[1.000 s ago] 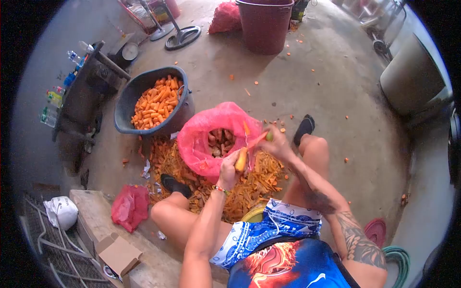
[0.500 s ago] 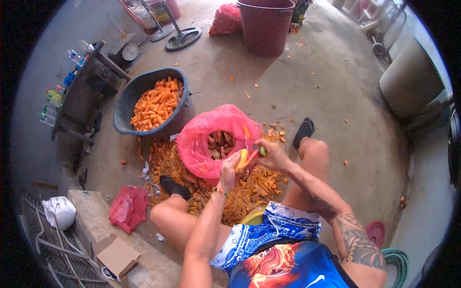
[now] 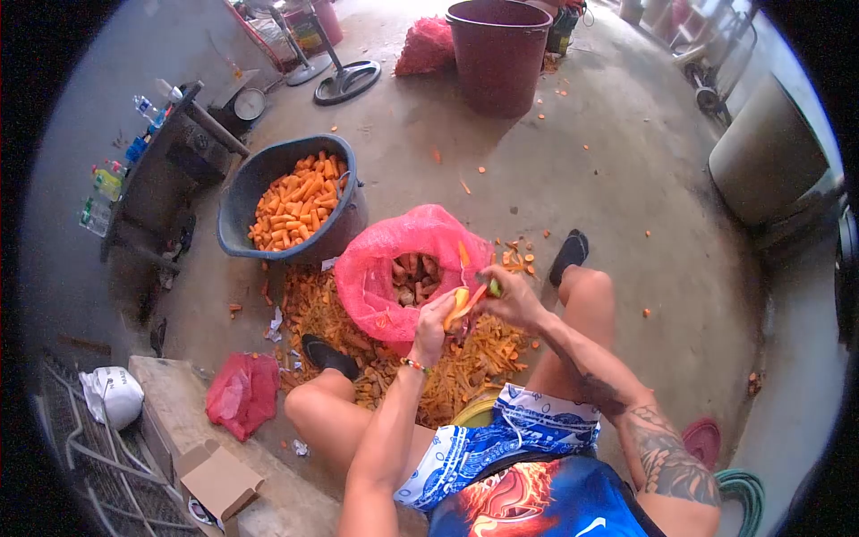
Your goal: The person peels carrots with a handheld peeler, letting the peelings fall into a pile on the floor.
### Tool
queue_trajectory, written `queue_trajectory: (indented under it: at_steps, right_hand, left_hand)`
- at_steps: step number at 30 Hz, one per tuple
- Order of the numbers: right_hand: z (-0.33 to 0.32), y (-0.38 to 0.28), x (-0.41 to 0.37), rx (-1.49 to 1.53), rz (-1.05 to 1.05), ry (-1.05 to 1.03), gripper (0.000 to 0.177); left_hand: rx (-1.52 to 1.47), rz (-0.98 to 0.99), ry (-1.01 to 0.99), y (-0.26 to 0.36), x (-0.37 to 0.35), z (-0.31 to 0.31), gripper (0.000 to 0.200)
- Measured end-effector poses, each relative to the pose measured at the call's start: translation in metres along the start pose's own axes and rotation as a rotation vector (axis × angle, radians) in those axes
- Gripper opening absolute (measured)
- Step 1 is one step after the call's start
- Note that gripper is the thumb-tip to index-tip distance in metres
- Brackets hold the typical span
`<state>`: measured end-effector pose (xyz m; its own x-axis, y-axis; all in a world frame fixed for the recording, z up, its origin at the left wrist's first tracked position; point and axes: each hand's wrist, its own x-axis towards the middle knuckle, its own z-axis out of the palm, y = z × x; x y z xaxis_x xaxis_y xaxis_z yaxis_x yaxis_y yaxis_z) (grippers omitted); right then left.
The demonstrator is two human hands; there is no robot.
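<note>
My left hand point(image 3: 431, 333) is closed around a carrot point(image 3: 457, 302), just in front of a pink mesh sack point(image 3: 365, 259). Fingers of my right hand point(image 3: 511, 298) wrap round a peeler point(image 3: 494, 287) with a green part, held against the carrot. A strip of peel hangs between the two hands. Unpeeled carrots point(image 3: 416, 268) lie inside the open sack. Orange peelings point(image 3: 456, 376) cover the floor below my hands and around the sack.
A dark tub point(image 3: 234, 208) of peeled carrots stands at the left. Further back are a maroon bin point(image 3: 497, 63) and a red sack point(image 3: 426, 46). A cardboard box point(image 3: 222, 481) sits lower left, near a crumpled pink bag point(image 3: 243, 394). My feet flank the peelings.
Both hands have shifted slightly within the view, still holding the carrot and the peeler. The whole scene sits a little lower and further right in the frame.
</note>
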<state>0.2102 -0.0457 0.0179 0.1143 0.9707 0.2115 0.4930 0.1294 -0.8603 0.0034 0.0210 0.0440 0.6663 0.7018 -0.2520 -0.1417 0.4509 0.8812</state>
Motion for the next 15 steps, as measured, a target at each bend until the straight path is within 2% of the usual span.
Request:
queue_trajectory:
  at_steps: [1, 4, 5, 8, 10, 11, 14, 15]
  right_hand:
    - [0.0, 0.017, 0.004, -0.03, -0.029, 0.186, 0.045]
    - [-0.008, 0.017, 0.014, 0.403, 0.256, 0.29, 0.05]
    - [-0.006, 0.01, 0.006, -0.081, -0.116, 0.195, 0.048]
    - [0.007, 0.038, 0.004, -0.005, 0.042, 0.174, 0.047]
    - [-0.005, 0.024, 0.009, 0.313, 0.255, 0.243, 0.048]
    - [-0.011, 0.014, 0.014, 0.474, 0.359, 0.278, 0.048]
    - [0.002, -0.002, -0.001, -0.001, -0.025, -0.003, 0.034]
    - [0.005, 0.02, 0.005, -0.039, -0.131, 0.222, 0.034]
  left_hand:
    - [-0.02, -0.021, -0.02, -0.004, 0.002, -0.004, 0.044]
    - [-0.043, -0.037, -0.027, -0.001, 0.001, -0.005, 0.045]
    - [-0.018, -0.027, -0.014, 0.001, -0.001, -0.003, 0.046]
    - [-0.01, -0.027, -0.002, -0.006, 0.0, -0.003, 0.045]
    - [-0.025, -0.049, -0.038, -0.006, 0.002, -0.012, 0.044]
    - [-0.002, -0.001, 0.032, -0.013, 0.007, -0.013, 0.045]
    - [0.001, -0.028, 0.041, -0.004, 0.001, -0.002, 0.044]
    - [0.059, 0.036, -0.006, -0.008, 0.002, -0.005, 0.043]
